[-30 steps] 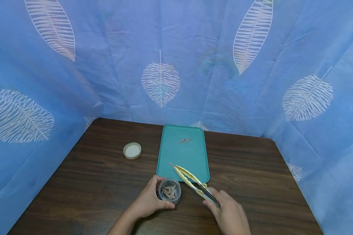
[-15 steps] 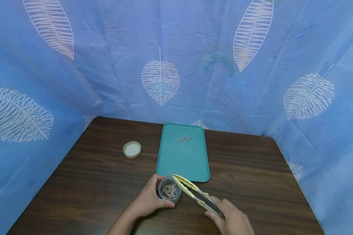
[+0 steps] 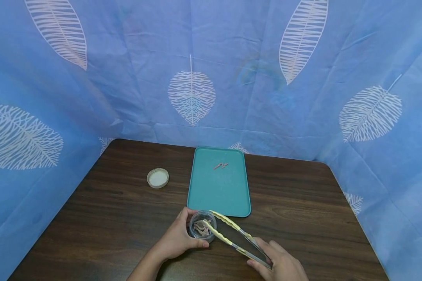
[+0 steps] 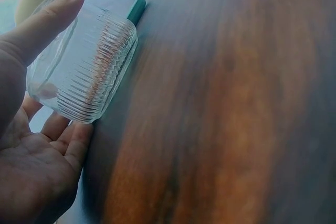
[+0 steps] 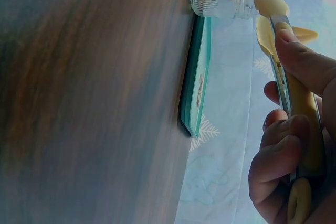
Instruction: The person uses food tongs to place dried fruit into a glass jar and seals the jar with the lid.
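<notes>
A clear ribbed glass jar [image 3: 193, 234] stands on the table at the tray's near edge, pale pinkish strips [image 3: 200, 228] inside. My left hand [image 3: 183, 236] grips it from the left, the thumb in front; the left wrist view shows the thumb along the ribbed wall [image 4: 100, 72]. In my right hand [image 3: 281, 261] I hold tongs [image 3: 220, 236] with yellow tips, their arms spread apart. One tip is over the jar's mouth, the other just past its far right rim. Nothing shows between the tips. The right wrist view has my fingers curled round the handle [image 5: 304, 129].
A teal tray [image 3: 218, 191] lies behind the jar, with a thin, wavy pink strip [image 3: 221, 166] in its far half. Left of it sits a round lid [image 3: 158, 178], its white inside facing up. Blue leaf-print cloth [image 3: 228, 97] hangs around the dark wooden table [image 3: 295, 207].
The tongs have moved from the tray's near edge toward me, over the jar, and have spread open. The small pink strip at their tip is no longer visible there. The left hand stays put.
</notes>
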